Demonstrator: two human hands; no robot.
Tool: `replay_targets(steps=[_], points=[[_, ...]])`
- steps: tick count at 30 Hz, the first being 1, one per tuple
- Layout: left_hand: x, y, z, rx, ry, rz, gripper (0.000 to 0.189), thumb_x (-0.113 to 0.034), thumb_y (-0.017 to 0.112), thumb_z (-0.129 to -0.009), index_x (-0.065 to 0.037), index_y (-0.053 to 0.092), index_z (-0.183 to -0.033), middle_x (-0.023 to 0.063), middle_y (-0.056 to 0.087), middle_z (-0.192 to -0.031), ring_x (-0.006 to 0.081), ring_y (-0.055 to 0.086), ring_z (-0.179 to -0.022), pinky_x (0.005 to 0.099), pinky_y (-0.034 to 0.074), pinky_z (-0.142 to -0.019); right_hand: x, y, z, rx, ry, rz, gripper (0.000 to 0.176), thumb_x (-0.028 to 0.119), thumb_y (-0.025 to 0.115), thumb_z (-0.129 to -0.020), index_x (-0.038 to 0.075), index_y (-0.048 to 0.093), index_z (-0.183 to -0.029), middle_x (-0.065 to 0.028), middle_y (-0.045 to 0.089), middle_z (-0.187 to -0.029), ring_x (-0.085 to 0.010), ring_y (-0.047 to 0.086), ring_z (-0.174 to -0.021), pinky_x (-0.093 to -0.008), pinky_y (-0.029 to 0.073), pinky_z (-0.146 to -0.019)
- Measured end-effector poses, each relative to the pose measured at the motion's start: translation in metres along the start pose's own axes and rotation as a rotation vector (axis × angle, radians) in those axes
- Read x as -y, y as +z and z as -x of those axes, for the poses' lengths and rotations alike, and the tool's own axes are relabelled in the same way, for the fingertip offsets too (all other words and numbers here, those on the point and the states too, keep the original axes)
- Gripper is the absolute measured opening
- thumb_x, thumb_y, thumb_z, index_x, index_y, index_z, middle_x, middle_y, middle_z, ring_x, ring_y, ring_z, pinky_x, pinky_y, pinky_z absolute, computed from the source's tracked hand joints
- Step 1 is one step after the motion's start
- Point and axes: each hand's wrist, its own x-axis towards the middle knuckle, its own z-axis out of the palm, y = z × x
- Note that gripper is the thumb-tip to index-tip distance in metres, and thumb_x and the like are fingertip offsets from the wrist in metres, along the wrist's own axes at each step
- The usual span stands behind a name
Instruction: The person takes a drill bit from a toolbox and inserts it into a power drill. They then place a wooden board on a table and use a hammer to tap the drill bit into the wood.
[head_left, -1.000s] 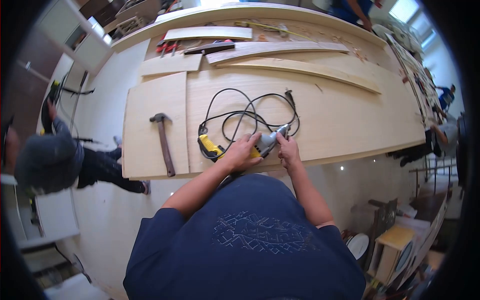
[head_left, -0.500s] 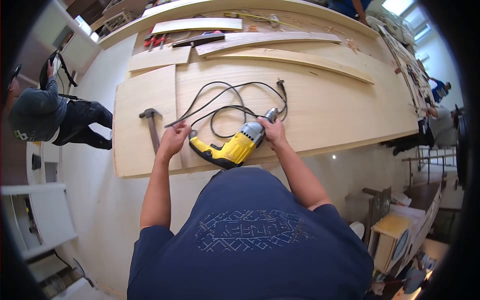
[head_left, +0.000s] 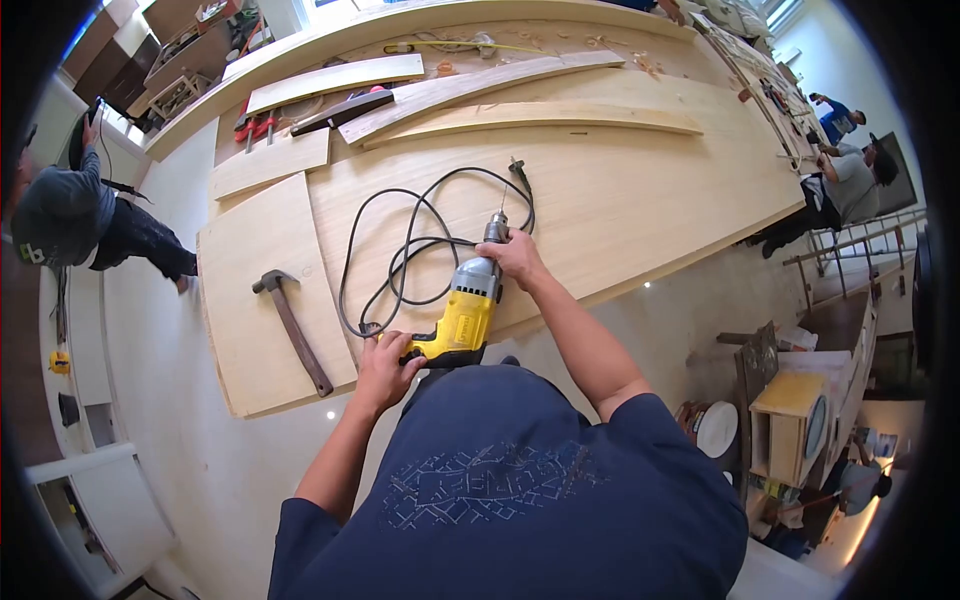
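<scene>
A yellow and grey power drill lies at the near edge of the wooden board, its thin bit pointing away from me. My left hand is closed on the drill's handle end, near where the cord comes out. My right hand grips the front of the drill, just behind the metal chuck. The black power cord lies in loose loops beyond the drill, with its plug at the far end. Left of the drill, a claw hammer rests on a smaller wooden panel.
Several wooden strips lie across the far part of the table, with a dark-handled tool and red clamps among them. A person stands at the left. Other people are at the far right. A white bucket stands at lower right.
My left hand has gone from the cord to the drill's handle. The drill has turned, so its bit points more directly away from me. The head view has shifted too.
</scene>
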Motion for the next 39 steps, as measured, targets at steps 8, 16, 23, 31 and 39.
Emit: replay_targets(steps=[8, 16, 23, 31, 39], points=[[0.005, -0.01, 0.004, 0.117, 0.144, -0.177, 0.05, -0.018, 0.076, -0.075, -0.005, 0.06, -0.121, 0.0103, 0.062, -0.121, 0.0376, 0.052, -0.115, 0.0441, 0.045, -0.1, 0.001, 0.01, 0.001, -0.057, -0.078, 0.268, 0.051, 0.034, 0.074, -0.072, 0.0, 0.062, -0.108, -0.0204, 0.068, -0.102, -0.031, 0.066, -0.094, -0.0385, 0.051, -0.084], [0.021, -0.016, -0.01, 0.245, 0.286, -0.104, 0.047, -0.017, 0.073, -0.076, -0.008, 0.064, -0.121, 0.0076, 0.064, -0.119, 0.0309, 0.058, -0.107, 0.039, 0.051, -0.091, -0.001, 0.001, 0.015, -0.122, -0.058, 0.295, 0.053, 0.033, 0.071, -0.072, 0.003, 0.061, -0.114, -0.0208, 0.068, -0.104, -0.0322, 0.065, -0.097, -0.0385, 0.051, -0.086], [0.04, -0.034, -0.026, 0.393, 0.249, 0.057, 0.037, -0.02, 0.071, -0.081, -0.006, 0.067, -0.115, 0.0128, 0.067, -0.116, 0.0302, 0.063, -0.105, 0.0398, 0.05, -0.092, -0.01, 0.005, 0.01, -0.164, -0.04, 0.336, 0.058, 0.036, 0.071, -0.071, 0.006, 0.059, -0.119, -0.0199, 0.068, -0.107, -0.0329, 0.065, -0.099, -0.0392, 0.05, -0.088], [0.013, -0.074, -0.1, 0.332, 0.252, 0.221, 0.031, -0.022, 0.066, -0.089, -0.004, 0.067, -0.114, 0.0164, 0.069, -0.106, 0.0341, 0.067, -0.093, 0.0396, 0.053, -0.082, 0.003, 0.0, 0.027, -0.246, -0.074, 0.258, 0.057, 0.03, 0.074, -0.073, 0.006, 0.059, -0.122, -0.0146, 0.069, -0.104, -0.0268, 0.067, -0.095, -0.0369, 0.051, -0.085], [-0.039, -0.068, -0.221, 0.225, 0.438, 0.17, 0.029, -0.022, 0.066, -0.089, -0.003, 0.067, -0.11, 0.0159, 0.069, -0.107, 0.0318, 0.066, -0.098, 0.0401, 0.053, -0.084, 0.02, -0.013, 0.014, -0.254, -0.084, 0.215, 0.062, 0.028, 0.073, -0.073, 0.006, 0.057, -0.128, -0.0136, 0.07, -0.106, -0.0248, 0.067, -0.096, -0.0359, 0.051, -0.086]])
